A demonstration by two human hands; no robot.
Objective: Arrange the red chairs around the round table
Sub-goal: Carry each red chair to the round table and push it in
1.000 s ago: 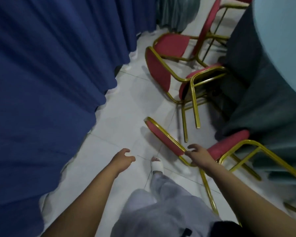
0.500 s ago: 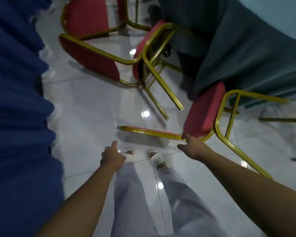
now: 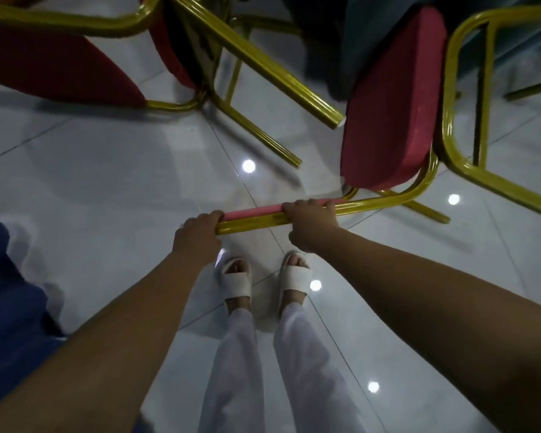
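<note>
Seen from above, a person stands on a glossy white tiled floor [image 3: 107,182] and grips the back of a red chair [image 3: 388,120] with both hands. The left hand [image 3: 197,237] is curled around the near end of the chair's top rail [image 3: 253,217], a gold tube with a strip of pink padding along it. The right hand [image 3: 311,225] is clamped over the same rail a little farther along. The two hands are apart, with a bare stretch of rail between them. The chair is directly in front of the person, its back toward them. Its red seat points away, toward a dark teal cloth [image 3: 334,42] hanging at the top of the view, and the seat's far end reaches that cloth. The chair's gold frame [image 3: 450,89] loops out to the right. Whether all of its legs touch the floor cannot be told. A second red chair [image 3: 53,67] fills the upper left, tipped at an angle. Its gold legs [image 3: 263,67] jut toward the camera, and one leg end is just beside the first chair's seat. Below the rail are the person's white slippers [image 3: 236,282] and pale trousers [image 3: 231,370]. A blue curtain [image 3: 10,307] edges the lower left. Bright spots of ceiling light reflect off the tiles.
</note>
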